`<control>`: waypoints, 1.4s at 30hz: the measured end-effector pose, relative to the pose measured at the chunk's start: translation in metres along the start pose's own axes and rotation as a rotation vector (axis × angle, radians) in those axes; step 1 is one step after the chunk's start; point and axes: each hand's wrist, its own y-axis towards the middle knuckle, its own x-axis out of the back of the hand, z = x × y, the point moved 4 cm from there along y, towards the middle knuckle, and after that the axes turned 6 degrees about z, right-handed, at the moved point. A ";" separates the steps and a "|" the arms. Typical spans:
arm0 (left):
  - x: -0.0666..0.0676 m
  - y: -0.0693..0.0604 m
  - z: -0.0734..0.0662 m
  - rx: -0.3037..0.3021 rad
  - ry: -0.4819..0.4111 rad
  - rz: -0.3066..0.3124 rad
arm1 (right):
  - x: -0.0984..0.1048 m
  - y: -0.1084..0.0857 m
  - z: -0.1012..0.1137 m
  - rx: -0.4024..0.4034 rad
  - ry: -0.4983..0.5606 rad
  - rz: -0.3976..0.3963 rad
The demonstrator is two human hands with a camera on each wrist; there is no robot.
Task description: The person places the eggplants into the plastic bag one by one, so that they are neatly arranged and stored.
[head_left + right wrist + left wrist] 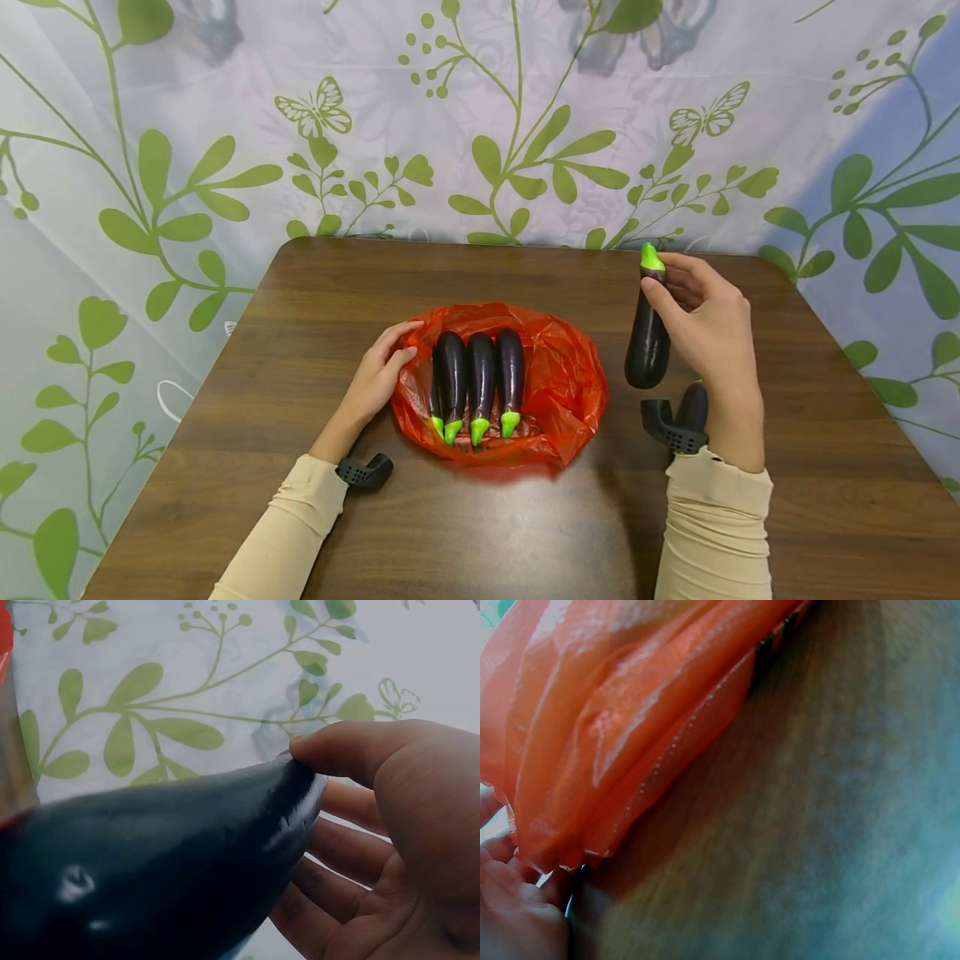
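Observation:
An eggplant (648, 333) with a bright green stem end hangs upright above the right part of the table. My right hand (708, 321) pinches it near the stem between thumb and fingers; its dark glossy body (150, 862) fills much of the right wrist view. At the table's middle, a red plastic bag (566, 392) lies spread wide, its rim rolled outward. Several eggplants (481, 375) lie side by side in it, green ends toward me. On the bag's left rim, my left hand (378, 375) grips the plastic between thumb and fingers.
Another eggplant (693, 404) lies on the brown wooden table (510, 542), partly hidden by my right wrist and its black wrist mount (667, 429). Behind the table hangs a leaf-patterned cloth (420, 167). A white cord (171, 398) loops beside the left table edge.

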 end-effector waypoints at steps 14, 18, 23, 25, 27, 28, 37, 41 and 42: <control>0.000 0.001 0.000 -0.009 0.003 0.001 | -0.013 0.000 0.010 0.041 -0.015 0.092; 0.000 0.000 0.000 -0.012 0.003 -0.001 | -0.016 0.001 0.013 0.057 0.005 0.126; 0.000 0.000 -0.001 -0.012 0.004 -0.002 | -0.020 0.001 0.015 0.068 0.025 0.185; 0.000 0.000 -0.001 -0.014 0.002 -0.003 | -0.022 0.002 0.016 0.070 0.023 0.202; 0.000 0.000 -0.001 -0.015 0.000 -0.003 | -0.024 0.002 0.017 0.073 0.019 0.214; 0.000 0.000 -0.001 -0.016 0.000 -0.003 | -0.026 0.002 0.018 0.075 0.020 0.219; 0.000 0.000 -0.001 -0.008 0.006 -0.003 | -0.038 0.002 0.024 0.073 0.049 0.291; 0.000 0.001 -0.001 -0.012 0.002 -0.003 | -0.044 0.002 0.024 0.072 0.043 0.352; 0.000 0.001 -0.001 -0.014 0.000 -0.002 | -0.046 0.002 0.024 0.072 0.038 0.373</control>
